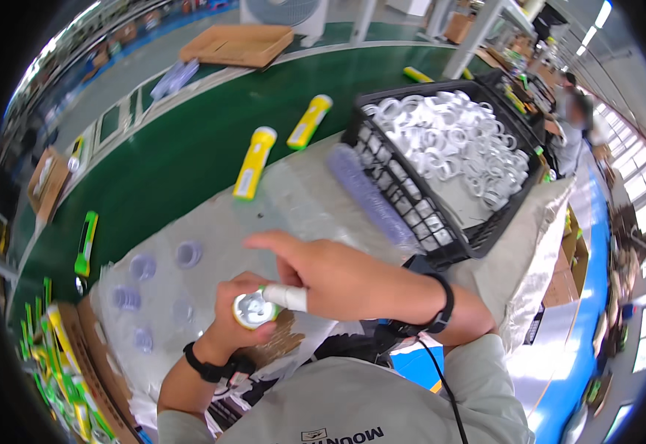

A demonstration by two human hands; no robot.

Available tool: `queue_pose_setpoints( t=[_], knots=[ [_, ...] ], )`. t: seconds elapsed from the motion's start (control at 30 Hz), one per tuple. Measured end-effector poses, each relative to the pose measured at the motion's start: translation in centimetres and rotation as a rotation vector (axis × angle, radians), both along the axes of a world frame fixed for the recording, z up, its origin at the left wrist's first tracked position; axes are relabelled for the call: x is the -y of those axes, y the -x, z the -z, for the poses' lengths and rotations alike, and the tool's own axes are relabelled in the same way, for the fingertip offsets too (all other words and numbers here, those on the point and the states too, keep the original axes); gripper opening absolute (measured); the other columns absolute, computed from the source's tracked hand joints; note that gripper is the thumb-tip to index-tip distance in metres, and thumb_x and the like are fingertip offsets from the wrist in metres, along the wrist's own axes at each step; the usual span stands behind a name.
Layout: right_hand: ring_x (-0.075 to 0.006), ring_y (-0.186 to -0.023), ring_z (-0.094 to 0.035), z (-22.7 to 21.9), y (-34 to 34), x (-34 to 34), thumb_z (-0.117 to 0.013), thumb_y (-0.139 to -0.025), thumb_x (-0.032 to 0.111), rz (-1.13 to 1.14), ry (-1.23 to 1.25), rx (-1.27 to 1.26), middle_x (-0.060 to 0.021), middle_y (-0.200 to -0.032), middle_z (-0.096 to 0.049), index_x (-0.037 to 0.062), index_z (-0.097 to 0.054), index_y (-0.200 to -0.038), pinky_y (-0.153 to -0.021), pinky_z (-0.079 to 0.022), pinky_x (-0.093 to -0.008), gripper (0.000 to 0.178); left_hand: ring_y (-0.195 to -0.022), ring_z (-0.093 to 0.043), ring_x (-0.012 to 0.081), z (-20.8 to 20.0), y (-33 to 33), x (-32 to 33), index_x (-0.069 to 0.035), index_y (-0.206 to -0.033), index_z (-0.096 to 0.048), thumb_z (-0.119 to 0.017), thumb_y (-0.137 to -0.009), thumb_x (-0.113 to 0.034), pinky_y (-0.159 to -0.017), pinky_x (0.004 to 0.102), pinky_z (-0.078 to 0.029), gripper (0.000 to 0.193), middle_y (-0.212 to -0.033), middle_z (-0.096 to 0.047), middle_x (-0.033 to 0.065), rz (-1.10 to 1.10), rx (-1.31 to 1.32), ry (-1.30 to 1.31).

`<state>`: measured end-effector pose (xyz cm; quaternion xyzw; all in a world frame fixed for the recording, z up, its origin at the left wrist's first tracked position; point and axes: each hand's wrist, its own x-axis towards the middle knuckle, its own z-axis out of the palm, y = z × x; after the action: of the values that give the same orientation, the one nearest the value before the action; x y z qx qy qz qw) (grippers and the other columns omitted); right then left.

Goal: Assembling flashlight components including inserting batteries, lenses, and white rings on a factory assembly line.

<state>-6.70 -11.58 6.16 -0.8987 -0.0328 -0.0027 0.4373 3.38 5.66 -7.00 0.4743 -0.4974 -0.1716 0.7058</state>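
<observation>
My left hand [228, 314] is closed around a flashlight [253, 309], its round silvery reflector end tilted up and its body hidden by my fingers. My right hand [341, 275] reaches across from the right, and a digit wrapped in a white cover [287, 297] touches the flashlight's rim. Another finger of that hand stretches out to the left, apart from it, and I see nothing held there. Beside my left hand, several clear plastic rings [188, 254] stand on the plastic-covered work surface [212, 226].
A black crate [477, 243] full of white rings [441, 129] stands at the right, a rolled bubble-wrap sheet [371, 196] along its side. Yellow flashlights [255, 163] lie on the green conveyor [182, 159]. More flashlights [64, 362] fill a box at lower left. A person [569, 137] is at far right.
</observation>
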Motion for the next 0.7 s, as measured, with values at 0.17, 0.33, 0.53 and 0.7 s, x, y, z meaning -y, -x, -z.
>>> queue_pose_setpoints(
  t=[0.17,0.33,0.53,0.7],
  knots=[
    [-0.0122,-0.072,-0.058,-6.8,2.2,15.0,-0.064,-0.083,0.02,0.495,0.354,0.052,-0.0066,-0.081,-0.063,0.0054,-0.064,-0.099,-0.067,-0.046,-0.0255,0.022,-0.079,-0.06,0.0232,0.2,-0.3,-0.4,-0.016,-0.112,-0.033,-0.073,-0.077,-0.032,-0.089,0.0484,-0.046,0.055,-0.09,-0.054,0.0133,0.001,0.04,-0.005],
    [-0.0334,-0.09,-0.062,4.6,6.8,33.4,-0.052,-0.074,0.007,0.562,0.934,-0.636,-0.0201,-0.092,-0.065,0.0027,-0.066,-0.095,-0.078,-0.048,-0.0396,0.026,-0.078,-0.06,0.0226,-0.4,0.4,0.6,-0.015,-0.111,-0.032,-0.074,-0.074,-0.038,-0.089,0.0477,-0.046,0.061,-0.09,-0.054,0.013,-0.017,-0.02,-0.048],
    [-0.0381,-0.081,-0.062,10.1,5.9,35.3,-0.052,-0.07,0.007,0.499,0.946,-0.495,-0.0245,-0.086,-0.063,-0.0043,-0.064,-0.084,-0.073,-0.05,-0.0432,0.021,-0.079,-0.06,0.0225,-0.9,-0.1,0.0,-0.012,-0.111,-0.032,-0.072,-0.076,-0.041,-0.089,0.047,-0.046,0.061,-0.091,-0.054,0.013,-0.083,-0.102,-0.093],
    [-0.0357,-0.088,-0.062,3.5,8.2,33.1,-0.051,-0.074,0.005,0.563,0.941,-0.452,-0.0228,-0.09,-0.064,-0.0025,-0.063,-0.091,-0.078,-0.049,-0.0407,0.022,-0.085,-0.059,0.0226,-0.2,0.1,-0.1,-0.01,-0.111,-0.033,-0.076,-0.073,-0.029,-0.083,0.0399,-0.048,0.061,-0.091,-0.056,0.0135,0.007,-0.16,-0.027]
  ],
)
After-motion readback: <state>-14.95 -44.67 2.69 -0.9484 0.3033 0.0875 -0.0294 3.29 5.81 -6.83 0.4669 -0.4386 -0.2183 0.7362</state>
